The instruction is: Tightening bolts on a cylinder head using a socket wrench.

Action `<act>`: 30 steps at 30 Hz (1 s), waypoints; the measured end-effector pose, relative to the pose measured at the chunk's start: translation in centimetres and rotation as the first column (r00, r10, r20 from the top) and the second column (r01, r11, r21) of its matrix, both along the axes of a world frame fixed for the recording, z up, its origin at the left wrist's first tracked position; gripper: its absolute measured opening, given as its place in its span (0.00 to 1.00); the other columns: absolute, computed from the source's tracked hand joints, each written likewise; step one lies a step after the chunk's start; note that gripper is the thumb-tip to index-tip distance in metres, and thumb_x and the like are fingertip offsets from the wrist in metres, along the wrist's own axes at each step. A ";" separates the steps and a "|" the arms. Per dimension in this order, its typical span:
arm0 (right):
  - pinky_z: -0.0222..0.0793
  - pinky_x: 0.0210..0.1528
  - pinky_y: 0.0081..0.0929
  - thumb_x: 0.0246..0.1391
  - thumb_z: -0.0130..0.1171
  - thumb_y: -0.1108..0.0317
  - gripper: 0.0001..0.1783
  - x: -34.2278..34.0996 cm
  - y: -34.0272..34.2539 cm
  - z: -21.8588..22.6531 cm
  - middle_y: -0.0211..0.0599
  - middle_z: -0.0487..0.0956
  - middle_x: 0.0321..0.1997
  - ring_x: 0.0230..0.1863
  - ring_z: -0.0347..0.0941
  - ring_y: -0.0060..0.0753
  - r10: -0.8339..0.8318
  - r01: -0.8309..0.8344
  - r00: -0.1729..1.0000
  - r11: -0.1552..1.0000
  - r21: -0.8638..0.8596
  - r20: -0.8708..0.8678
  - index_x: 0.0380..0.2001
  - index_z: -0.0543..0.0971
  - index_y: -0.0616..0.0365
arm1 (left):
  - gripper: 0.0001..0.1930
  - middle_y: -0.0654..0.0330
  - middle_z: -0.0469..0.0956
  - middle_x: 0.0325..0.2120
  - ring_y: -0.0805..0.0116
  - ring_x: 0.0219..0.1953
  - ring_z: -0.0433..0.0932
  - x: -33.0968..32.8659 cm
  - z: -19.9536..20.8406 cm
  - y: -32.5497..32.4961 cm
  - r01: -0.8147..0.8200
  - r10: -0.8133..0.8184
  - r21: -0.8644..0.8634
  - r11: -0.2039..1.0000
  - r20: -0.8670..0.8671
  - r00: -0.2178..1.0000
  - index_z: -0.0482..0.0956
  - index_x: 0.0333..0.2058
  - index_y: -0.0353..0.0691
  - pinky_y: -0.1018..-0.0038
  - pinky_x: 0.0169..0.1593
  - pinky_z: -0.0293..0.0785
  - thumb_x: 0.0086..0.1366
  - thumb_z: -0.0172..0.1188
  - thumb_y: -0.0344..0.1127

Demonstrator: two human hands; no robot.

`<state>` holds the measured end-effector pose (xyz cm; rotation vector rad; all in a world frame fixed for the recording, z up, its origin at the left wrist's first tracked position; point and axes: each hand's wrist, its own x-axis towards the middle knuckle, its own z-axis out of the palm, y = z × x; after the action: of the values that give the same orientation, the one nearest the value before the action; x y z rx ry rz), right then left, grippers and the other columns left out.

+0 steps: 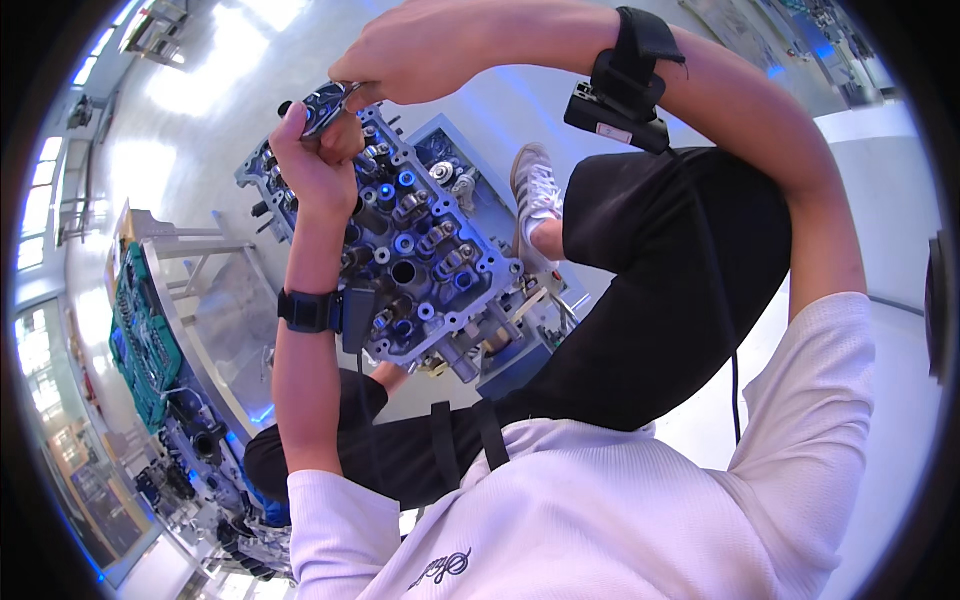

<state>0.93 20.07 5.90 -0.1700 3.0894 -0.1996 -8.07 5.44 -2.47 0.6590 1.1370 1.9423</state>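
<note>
Above the far left end of an engine cylinder head [478,262], my two hands meet at a small shiny metal engine part [324,106]. My left hand [318,178] is closed around it from below, thumb raised along its left side. From the right, my right hand [415,58] reaches across with fingertips pinched at the part's right edge. What lies between those fingertips is too small to make out. Under the hands, the cylinder head shows rocker arms, bolts and round bores. My left wrist and forearm cover some of its left side.
A grey tray [437,130] with metal parts lies beyond the cylinder head. At left stand a metal-framed table [190,247] and a green tool case [140,340], with more engine parts [205,445] nearer. My bent leg [680,270] is at right. A black cable [715,290] hangs from my right wrist.
</note>
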 end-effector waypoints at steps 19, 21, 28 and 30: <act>0.70 0.40 0.41 0.58 0.51 0.58 0.17 2.2 -1.5 -0.9 0.52 0.79 0.32 0.37 0.77 0.51 0.001 0.002 1.000 0.946 -0.324 0.006 0.37 0.77 0.62 | 0.17 0.64 0.74 0.22 0.72 0.20 0.68 2.7 0.5 0.3 -0.507 0.505 -0.044 0.861 -0.050 0.862 0.71 0.29 0.41 0.78 0.28 0.63 0.67 0.45 0.49; 0.71 0.37 0.39 0.52 0.56 0.63 0.13 4.1 -0.1 0.5 0.49 0.80 0.29 0.34 0.78 0.49 -0.078 0.050 0.991 0.967 -0.248 -0.105 0.34 0.78 0.62 | 0.18 0.65 0.69 0.19 0.73 0.18 0.63 1.5 0.4 1.6 -0.264 0.265 0.020 0.964 -0.041 0.963 0.67 0.24 0.42 0.77 0.26 0.58 0.67 0.43 0.48; 0.71 0.39 0.36 0.56 0.51 0.68 0.10 3.7 1.1 4.2 0.49 0.80 0.31 0.37 0.76 0.49 0.054 -0.056 0.997 0.998 -0.038 -0.061 0.33 0.78 0.61 | 0.21 0.66 0.57 0.12 0.74 0.17 0.53 -0.5 1.9 -0.4 0.148 -0.151 -0.037 0.988 -0.092 0.984 0.57 0.16 0.42 0.74 0.24 0.48 0.66 0.39 0.46; 0.71 0.37 0.29 0.55 0.52 0.69 0.08 2.8 0.2 4.2 0.41 0.79 0.26 0.33 0.76 0.41 0.110 -0.107 0.987 0.994 -0.036 0.118 0.31 0.78 0.61 | 0.20 0.67 0.57 0.13 0.74 0.17 0.53 1.1 2.6 0.1 -0.141 0.129 -0.094 0.986 -0.127 0.984 0.58 0.17 0.42 0.74 0.25 0.49 0.66 0.40 0.44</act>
<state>3.78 20.31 10.14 -0.3143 2.9494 -0.2415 -6.96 5.49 0.11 0.6665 1.3786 1.9631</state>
